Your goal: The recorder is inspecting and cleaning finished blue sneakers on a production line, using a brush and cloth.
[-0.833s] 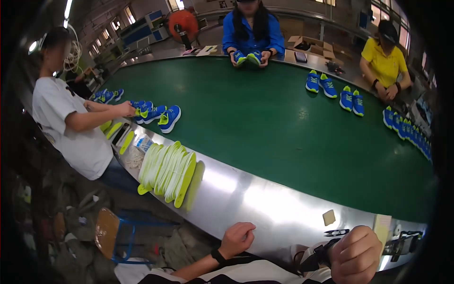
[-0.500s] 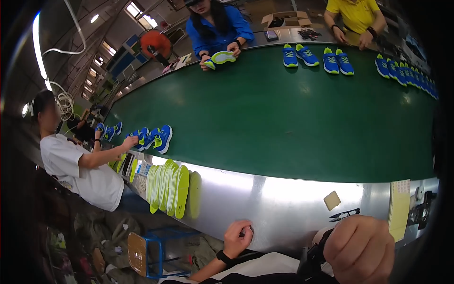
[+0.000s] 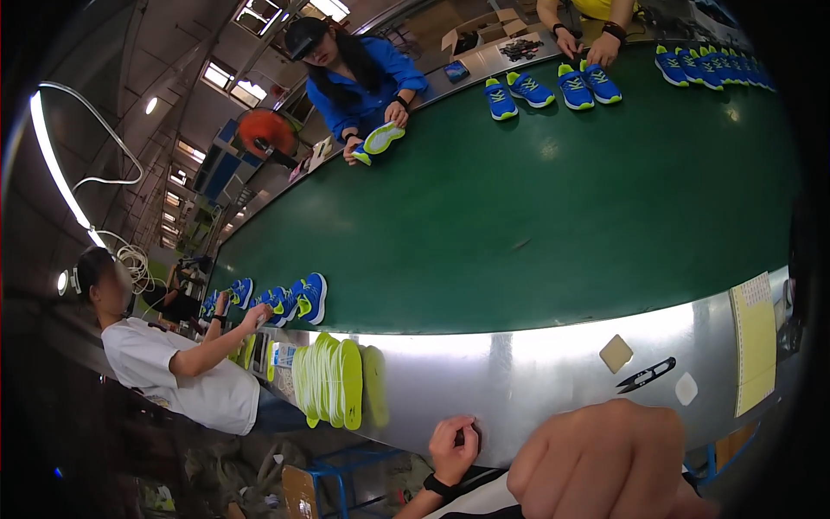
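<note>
My left hand (image 3: 454, 448), a dark band at its wrist, rests at the near edge of the metal ledge (image 3: 484, 372). Its fingers are curled in, and I see nothing held in them. Large and close to the view, my right hand (image 3: 605, 458) is a fist with the knuckles up; whatever it may hold is hidden. Beyond the fist, black thread snips (image 3: 647, 375) lie on the ledge between a tan square piece (image 3: 616, 354) and a small white piece (image 3: 686, 388). Left of my left hand stand neon-yellow cards wound with pale lace (image 3: 328, 382).
A green conveyor belt (image 3: 519, 216) spans ahead, with blue shoes (image 3: 590, 85) along its far side and more at left (image 3: 309, 298). Across it, a person in blue (image 3: 359, 86) holds a shoe. A person in white (image 3: 186, 372) works at left. Yellow sheets (image 3: 754, 346) lie at right.
The view has tilted and shifted. My right fist has moved left and nearer, exposing the snips and the white piece. My left hand stays curled at the ledge's edge.
</note>
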`<state>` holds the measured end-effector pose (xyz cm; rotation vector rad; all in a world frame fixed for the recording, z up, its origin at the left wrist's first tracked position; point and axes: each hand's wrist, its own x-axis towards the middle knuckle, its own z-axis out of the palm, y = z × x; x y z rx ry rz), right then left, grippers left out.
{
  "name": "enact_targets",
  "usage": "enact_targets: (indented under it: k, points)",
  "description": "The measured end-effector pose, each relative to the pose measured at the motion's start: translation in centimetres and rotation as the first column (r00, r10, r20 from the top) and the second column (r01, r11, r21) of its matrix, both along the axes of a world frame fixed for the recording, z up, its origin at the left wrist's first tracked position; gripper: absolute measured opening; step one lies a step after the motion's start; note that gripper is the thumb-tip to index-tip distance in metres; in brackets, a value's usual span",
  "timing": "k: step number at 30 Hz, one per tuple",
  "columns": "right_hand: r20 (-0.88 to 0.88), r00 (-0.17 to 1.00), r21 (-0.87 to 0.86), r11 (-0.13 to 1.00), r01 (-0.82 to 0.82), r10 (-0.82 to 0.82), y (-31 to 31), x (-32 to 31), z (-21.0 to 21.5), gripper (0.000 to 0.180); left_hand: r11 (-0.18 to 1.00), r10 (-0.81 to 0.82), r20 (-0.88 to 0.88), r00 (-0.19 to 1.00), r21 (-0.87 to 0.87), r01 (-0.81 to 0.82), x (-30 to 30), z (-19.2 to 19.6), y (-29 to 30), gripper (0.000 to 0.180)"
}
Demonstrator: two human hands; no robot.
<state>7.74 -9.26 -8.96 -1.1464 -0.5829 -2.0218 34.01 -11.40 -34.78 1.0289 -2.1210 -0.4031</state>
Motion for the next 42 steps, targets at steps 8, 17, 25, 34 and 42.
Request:
enact_targets:
  k: [8,17,25,34,42]
  points:
    - [-0.092,0.996,-0.03,0.999,-0.013,0.01,0.7,2.7,-1.6,0.058,0.993,0.086,-0.042,0.995,0.082,-0.082,-0.8,1.4,0.3,0.013]
    - [-0.092,0.986,0.071,0.988,-0.134,0.14,1.2,2.2,-1.8,0.054,0.996,0.066,-0.061,0.996,0.058,-0.063,-0.5,1.9,0.3,0.014]
    - [-0.182,0.93,0.189,0.939,-0.286,0.32,1.7,2.6,-1.4,0.052,0.997,0.046,-0.022,0.999,0.067,-0.045,-1.4,2.4,0.5,0.015]
    - [-0.069,0.991,-0.004,0.993,-0.118,0.117,0.5,3.6,-2.4,0.05,0.99,0.091,-0.025,0.996,0.109,-0.087,-1.4,2.4,0.7,0.016]
    - [-0.28,0.957,0.367,0.93,0.034,0.076,0.0,0.6,-0.2,0.036,0.992,0.061,-0.029,0.998,0.109,-0.058,-1.3,3.0,0.2,0.016]
